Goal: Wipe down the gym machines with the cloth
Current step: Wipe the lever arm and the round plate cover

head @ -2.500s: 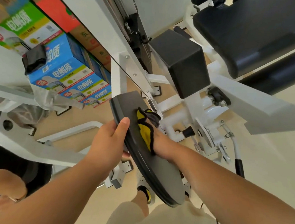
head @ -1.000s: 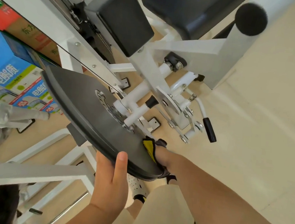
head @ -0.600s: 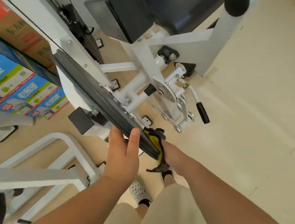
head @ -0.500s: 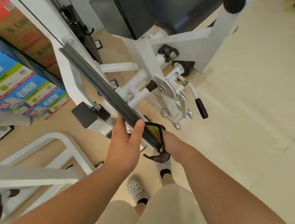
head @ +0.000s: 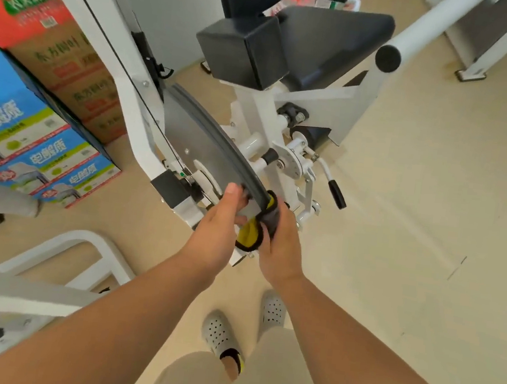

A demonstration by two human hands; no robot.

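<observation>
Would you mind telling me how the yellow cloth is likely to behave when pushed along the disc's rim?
Probably floppy: the cloth sags in a fold beside the right hand. It likely moulds to the disc rim, since it wraps that edge.

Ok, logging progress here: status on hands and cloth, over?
Left hand holds grey disc at lower edge, thumb on its face. Right hand grips cloth against the rim. Nothing in the way.

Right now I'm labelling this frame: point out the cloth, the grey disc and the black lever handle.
cloth [head: 249,233]: head view, yellow fold.
grey disc [head: 201,143]: head view, flat face.
black lever handle [head: 336,194]: head view, mid-grip.
</observation>
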